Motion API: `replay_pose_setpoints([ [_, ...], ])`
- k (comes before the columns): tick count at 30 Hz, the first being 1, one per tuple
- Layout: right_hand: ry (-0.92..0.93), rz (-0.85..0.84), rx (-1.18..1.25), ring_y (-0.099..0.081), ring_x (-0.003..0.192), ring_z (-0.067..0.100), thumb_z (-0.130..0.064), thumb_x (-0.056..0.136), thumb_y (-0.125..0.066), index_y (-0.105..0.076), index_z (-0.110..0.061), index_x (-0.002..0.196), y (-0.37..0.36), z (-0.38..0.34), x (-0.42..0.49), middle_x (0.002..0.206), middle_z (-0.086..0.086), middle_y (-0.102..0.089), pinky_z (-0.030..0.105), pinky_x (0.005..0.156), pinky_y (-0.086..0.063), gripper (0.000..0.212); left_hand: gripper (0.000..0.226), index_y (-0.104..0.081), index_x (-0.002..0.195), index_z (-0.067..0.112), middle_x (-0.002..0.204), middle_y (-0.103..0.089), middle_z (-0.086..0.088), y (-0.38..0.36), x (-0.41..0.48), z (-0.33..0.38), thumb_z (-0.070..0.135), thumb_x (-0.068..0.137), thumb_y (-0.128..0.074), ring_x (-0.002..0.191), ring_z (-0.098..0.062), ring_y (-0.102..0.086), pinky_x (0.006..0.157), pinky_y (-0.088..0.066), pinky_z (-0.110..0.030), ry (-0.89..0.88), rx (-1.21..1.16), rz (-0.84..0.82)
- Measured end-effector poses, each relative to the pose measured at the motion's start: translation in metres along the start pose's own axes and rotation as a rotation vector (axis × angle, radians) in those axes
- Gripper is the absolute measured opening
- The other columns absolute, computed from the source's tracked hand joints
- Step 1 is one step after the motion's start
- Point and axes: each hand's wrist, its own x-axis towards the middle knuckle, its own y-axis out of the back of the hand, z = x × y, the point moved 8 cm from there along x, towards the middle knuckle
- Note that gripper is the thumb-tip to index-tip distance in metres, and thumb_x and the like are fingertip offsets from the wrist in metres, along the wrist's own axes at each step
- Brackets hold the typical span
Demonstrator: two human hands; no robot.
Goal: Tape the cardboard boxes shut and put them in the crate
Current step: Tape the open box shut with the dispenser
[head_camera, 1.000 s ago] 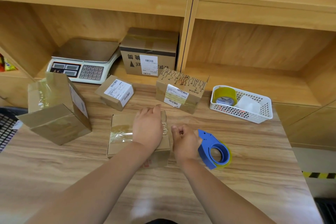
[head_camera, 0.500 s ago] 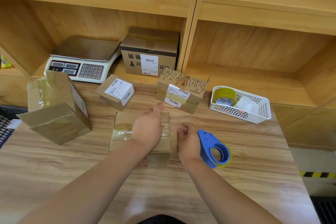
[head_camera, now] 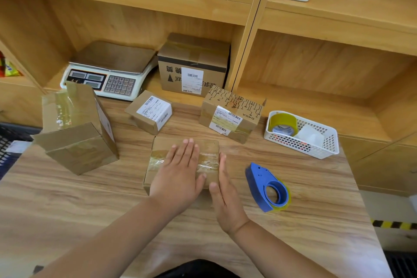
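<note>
A flat cardboard box (head_camera: pixel 158 153) lies in the middle of the wooden table with clear tape across its top. My left hand (head_camera: pixel 179 172) lies flat on the box top, fingers straight. My right hand (head_camera: pixel 223 189) presses its straight fingers against the box's right side. A blue tape dispenser (head_camera: pixel 267 187) lies on the table just right of my right hand, untouched. A black mesh crate (head_camera: pixel 9 142) shows at the left edge. More boxes stand around: a large one (head_camera: pixel 76 131) at left, a small labelled one (head_camera: pixel 150 111), and a printed one (head_camera: pixel 230 114).
A white basket (head_camera: pixel 325 144) with a tape roll sits at the right rear. A weighing scale (head_camera: pixel 108 72) and another box (head_camera: pixel 194 65) stand in the shelf recess behind. The table (head_camera: pixel 67 205) ends at right near a striped floor line.
My right hand has uncurled and moved left from beside the dispenser onto the box's right side. My left hand has flattened out on the box top.
</note>
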Motion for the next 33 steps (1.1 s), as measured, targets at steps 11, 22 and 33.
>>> replay_pose_setpoints([
  [11, 0.434, -0.043, -0.783, -0.025, 0.143, 0.016, -0.038, 0.103, -0.022, -0.049, -0.01, 0.138, 0.013, -0.033, 0.016, 0.149, 0.005, -0.039, 0.043, 0.116, -0.016, 0.053, 0.07, -0.009, 0.147, 0.006, 0.157, -0.008, -0.009, 0.004, 0.021, -0.004, 0.051, 0.093, -0.007, 0.144, -0.018, 0.001, 0.115, 0.004, -0.032, -0.364, 0.092, 0.036],
  [22, 0.482, 0.01, -0.908, -0.035, 0.138, 0.018, -0.033, 0.104, -0.019, -0.053, -0.006, 0.134, 0.015, -0.034, 0.015, 0.142, 0.008, -0.049, 0.042, 0.113, -0.025, 0.053, 0.065, -0.053, 0.133, 0.011, 0.14, -0.05, -0.003, 0.001, 0.001, -0.012, 0.041, 0.102, -0.004, 0.131, -0.014, -0.045, 0.11, -0.016, -0.03, -0.449, -0.006, -0.028],
  [33, 0.462, -0.03, -0.958, -0.037, 0.137, 0.017, -0.032, 0.103, -0.016, -0.055, -0.009, 0.133, 0.012, -0.033, 0.019, 0.142, 0.005, -0.05, 0.045, 0.112, -0.024, 0.054, 0.059, -0.06, 0.126, 0.006, 0.13, -0.059, -0.008, 0.01, -0.024, -0.06, 0.036, 0.103, -0.014, 0.123, -0.021, -0.055, 0.114, -0.018, -0.029, -0.079, -0.114, 0.152],
])
